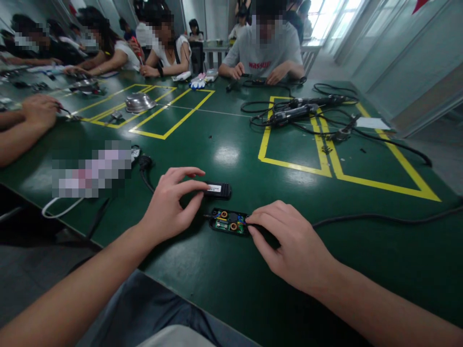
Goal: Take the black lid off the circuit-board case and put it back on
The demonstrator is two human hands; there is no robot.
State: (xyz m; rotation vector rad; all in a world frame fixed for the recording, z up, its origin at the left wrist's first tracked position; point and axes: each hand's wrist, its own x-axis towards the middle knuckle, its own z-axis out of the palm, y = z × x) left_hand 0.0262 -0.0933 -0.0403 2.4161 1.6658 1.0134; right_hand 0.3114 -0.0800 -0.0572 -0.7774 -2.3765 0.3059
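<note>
A small open black case (229, 233) lies on the green table, with a green circuit board, copper coils and coloured wires inside. At its right end, my right hand (285, 241) has thumb and fingertips closed on the edge; the exact contact is partly hidden. Just behind the case rests a black ribbed cover (224, 191) with a white label. My left hand (175, 205) is at the cover's left end, fingers apart and curved, index fingertip touching or just over it. A black cable (361, 219) runs from behind my right hand to the right.
A black plug (145, 163) and a blurred-out pinkish item (97, 168) lie to the left. Corded electric screwdrivers (296, 114) and tangled cables sit at the back right. A metal bowl (139, 102) stands further back. Co-workers sit around the table; one person's hands (39, 113) reach in from the left.
</note>
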